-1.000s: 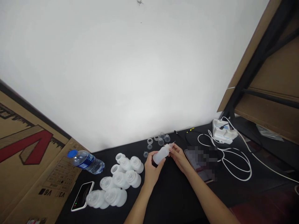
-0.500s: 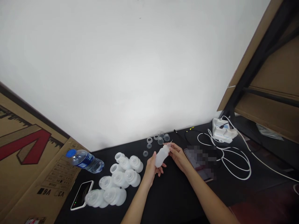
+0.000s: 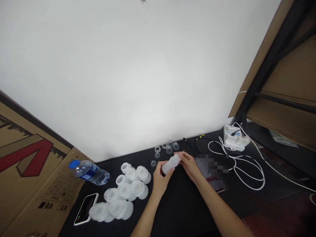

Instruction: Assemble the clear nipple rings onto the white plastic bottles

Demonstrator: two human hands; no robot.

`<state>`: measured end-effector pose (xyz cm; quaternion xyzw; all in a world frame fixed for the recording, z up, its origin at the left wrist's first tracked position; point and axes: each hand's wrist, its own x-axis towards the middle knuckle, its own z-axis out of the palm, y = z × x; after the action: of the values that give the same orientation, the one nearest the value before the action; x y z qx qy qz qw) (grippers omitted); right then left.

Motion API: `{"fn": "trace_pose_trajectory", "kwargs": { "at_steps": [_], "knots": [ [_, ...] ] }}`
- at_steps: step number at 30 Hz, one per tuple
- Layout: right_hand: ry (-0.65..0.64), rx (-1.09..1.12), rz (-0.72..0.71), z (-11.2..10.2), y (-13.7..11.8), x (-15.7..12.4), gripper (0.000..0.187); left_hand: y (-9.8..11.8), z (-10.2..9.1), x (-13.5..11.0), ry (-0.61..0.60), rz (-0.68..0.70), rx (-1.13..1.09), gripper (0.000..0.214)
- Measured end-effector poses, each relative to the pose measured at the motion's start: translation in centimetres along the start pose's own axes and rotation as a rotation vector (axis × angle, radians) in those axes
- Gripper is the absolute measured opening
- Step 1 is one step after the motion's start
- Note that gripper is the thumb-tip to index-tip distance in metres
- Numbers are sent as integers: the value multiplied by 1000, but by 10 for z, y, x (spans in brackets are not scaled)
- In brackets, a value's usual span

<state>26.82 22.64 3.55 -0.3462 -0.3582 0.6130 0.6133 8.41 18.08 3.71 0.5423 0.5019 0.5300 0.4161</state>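
Note:
My left hand (image 3: 159,180) is wrapped round the body of a small white plastic bottle (image 3: 170,164), held tilted above the black table (image 3: 182,210). My right hand (image 3: 189,163) pinches the bottle's neck end, where a thin nozzle tip shows. Several small clear caps (image 3: 169,148) lie on the table just behind the bottle. A cluster of more white bottles (image 3: 124,192) lies on its side to the left of my left hand.
A water bottle with a blue cap (image 3: 89,171) lies by a cardboard box (image 3: 29,177) at left, with a phone (image 3: 85,208) in front. White cables (image 3: 242,168) and a power strip (image 3: 234,140) sit at right below a shelf (image 3: 278,82). A blurred flat item (image 3: 213,169) lies by my right forearm.
My left hand loosened and slid along the bottle half a second ago, and now grips its body again. The right hand stays at the neck.

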Motion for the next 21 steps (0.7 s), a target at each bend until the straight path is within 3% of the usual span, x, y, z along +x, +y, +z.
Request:
{"fn": "trace_pose_trajectory", "kwargs": {
  "at_steps": [7,11,14,18,21],
  "knots": [
    [47,-31,-36,0,5,2,42,4,-1,-7,122,131,197,45],
    [67,-28,-43,0,5,1,41,4,-1,-4,45,-45,37,51],
    [11,4,-18,3,2,-2,40,2,0,0,-58,-186,-159,61],
    [-40,22,-9,5,0,-4,39,3,1,0,-149,-219,-211,65],
    [-15,9,-7,2,2,-2,39,4,2,1,-151,-221,-198,66]
  ]
}}
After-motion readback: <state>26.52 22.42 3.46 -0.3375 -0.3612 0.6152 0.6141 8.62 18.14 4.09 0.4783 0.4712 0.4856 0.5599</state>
